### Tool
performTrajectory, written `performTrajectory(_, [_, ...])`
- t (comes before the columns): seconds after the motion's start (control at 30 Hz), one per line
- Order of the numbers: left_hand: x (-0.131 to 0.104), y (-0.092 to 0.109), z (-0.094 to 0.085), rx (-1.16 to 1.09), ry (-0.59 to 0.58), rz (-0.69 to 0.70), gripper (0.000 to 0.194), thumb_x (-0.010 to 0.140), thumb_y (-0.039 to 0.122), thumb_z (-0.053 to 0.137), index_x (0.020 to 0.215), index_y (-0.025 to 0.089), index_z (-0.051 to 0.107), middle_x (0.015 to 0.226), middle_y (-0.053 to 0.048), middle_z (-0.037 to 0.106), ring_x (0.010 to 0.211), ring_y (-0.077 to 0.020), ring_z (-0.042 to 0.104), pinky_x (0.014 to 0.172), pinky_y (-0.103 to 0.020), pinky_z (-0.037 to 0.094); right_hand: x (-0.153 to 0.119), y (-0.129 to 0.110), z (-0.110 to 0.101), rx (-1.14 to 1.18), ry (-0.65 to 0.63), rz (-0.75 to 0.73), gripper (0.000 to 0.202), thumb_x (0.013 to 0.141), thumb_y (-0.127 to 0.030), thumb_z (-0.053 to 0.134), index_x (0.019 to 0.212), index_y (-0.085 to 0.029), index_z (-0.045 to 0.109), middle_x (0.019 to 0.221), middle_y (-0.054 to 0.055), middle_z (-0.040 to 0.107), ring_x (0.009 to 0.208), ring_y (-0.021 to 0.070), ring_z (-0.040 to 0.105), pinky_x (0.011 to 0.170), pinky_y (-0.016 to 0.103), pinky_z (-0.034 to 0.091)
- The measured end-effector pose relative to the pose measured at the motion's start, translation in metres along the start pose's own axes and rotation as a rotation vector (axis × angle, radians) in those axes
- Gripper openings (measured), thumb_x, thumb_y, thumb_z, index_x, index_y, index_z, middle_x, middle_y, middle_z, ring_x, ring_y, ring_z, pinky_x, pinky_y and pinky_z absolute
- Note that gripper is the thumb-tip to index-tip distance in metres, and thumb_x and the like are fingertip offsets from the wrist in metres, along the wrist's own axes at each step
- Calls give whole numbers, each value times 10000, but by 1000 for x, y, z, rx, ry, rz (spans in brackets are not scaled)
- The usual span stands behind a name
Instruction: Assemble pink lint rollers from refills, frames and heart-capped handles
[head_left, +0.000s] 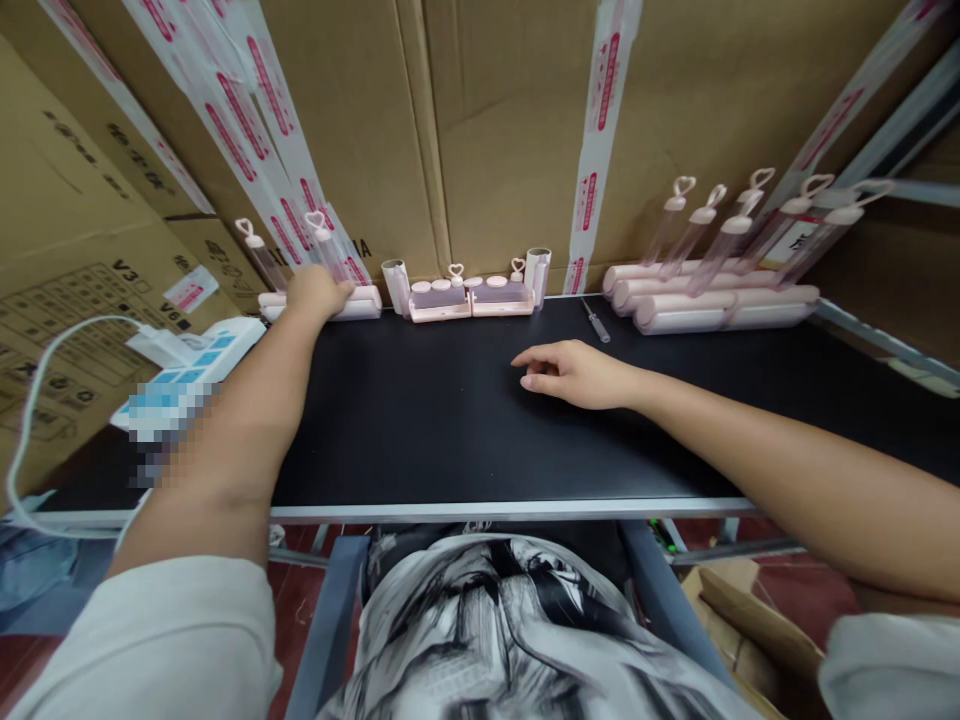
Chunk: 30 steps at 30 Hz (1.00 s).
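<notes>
At the back left of the black table, my left hand is on a pink item that has a clear tube with a heart-shaped loop. Its fingers are curled round the item, partly hidden behind the hand. Over the middle right of the table my right hand hovers with nothing in it, thumb and fingers apart. A small screwdriver lies just behind it. Pink and purple parts stand in a row at the back centre, with an upright tube at each end.
Several pink items with clear tubes stand at the back right of the table. A white and blue power strip with a cable is at the left. Tall cardboard boxes line the back.
</notes>
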<state>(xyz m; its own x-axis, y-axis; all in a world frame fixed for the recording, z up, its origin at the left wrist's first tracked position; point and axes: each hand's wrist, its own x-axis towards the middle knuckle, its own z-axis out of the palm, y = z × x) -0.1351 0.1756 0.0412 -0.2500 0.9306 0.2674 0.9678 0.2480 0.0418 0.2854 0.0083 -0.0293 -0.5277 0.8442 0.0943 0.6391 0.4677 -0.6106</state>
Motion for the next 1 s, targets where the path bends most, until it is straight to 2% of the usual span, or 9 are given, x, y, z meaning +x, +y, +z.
performTrajectory(0.07, [-2, 6, -5, 8, -3, -21, 691, 938, 522, 661, 1350, -30, 715, 1412, -356, 703, 1317, -494, 672, 1043, -505, 541, 0, 1, 0, -5, 0, -11, 481, 979, -430, 667, 1339, -132, 783, 1035, 75, 819, 887, 213, 741, 862, 330, 536])
performTrajectory(0.17, [-9, 19, -12, -5, 25, -3, 594, 950, 431, 685, 1304, -44, 729, 1375, -343, 719, 1294, -480, 662, 1053, -531, 531, 1, 1, -1, -9, -5, -18, 473, 984, -426, 672, 1341, -137, 783, 1033, 72, 820, 881, 208, 742, 858, 323, 537])
performTrajectory(0.27, [-21, 39, -18, -69, 88, 120, 456, 1022, 383, 579, 1262, 41, 762, 1320, -251, 764, 1266, -408, 667, 1074, -506, 512, 1, 1, -1, -14, -10, -20, 469, 986, -420, 678, 1342, -135, 784, 1037, 74, 819, 884, 206, 742, 854, 317, 535])
performTrajectory(0.37, [-30, 64, -23, -158, 144, 282, 420, 1033, 379, 531, 1282, 146, 777, 1320, -177, 783, 1246, -346, 685, 1086, -445, 510, 1, 1, -1, -22, -10, -29, 469, 987, -419, 681, 1345, -134, 785, 1042, 77, 818, 896, 207, 741, 860, 316, 535])
performTrajectory(0.6, [-32, 113, -32, -142, 147, 476, 413, 993, 301, 559, 1278, 186, 836, 1284, -140, 819, 1207, -348, 729, 1119, -485, 528, 0, 0, -1, -26, -15, -37, 470, 991, -409, 677, 1356, -132, 780, 1030, 76, 814, 869, 202, 733, 844, 315, 531])
performTrajectory(0.73, [-33, 145, -28, -72, 97, 573, 441, 1001, 301, 554, 1340, 221, 825, 1341, -133, 803, 1245, -357, 720, 1096, -495, 552, 0, -1, -2, -25, -12, -37, 460, 985, -397, 691, 1351, -133, 784, 1051, 82, 818, 889, 209, 741, 852, 318, 532])
performTrajectory(0.83, [-30, 166, -19, 8, 33, 576, 432, 1001, 324, 585, 1349, 228, 822, 1348, -153, 796, 1233, -364, 728, 1060, -495, 579, -1, -4, -2, -15, -16, -26, 459, 991, -396, 692, 1361, -140, 779, 1055, 79, 821, 893, 210, 747, 852, 320, 535])
performTrajectory(1.0, [-21, 178, -9, 53, -1, 556, 402, 1005, 354, 615, 1292, 177, 835, 1316, -205, 793, 1224, -391, 738, 1044, -511, 586, -4, -9, -3, -8, -23, -35, 440, 997, -361, 702, 1366, -134, 775, 1055, 80, 826, 909, 213, 759, 851, 322, 537])
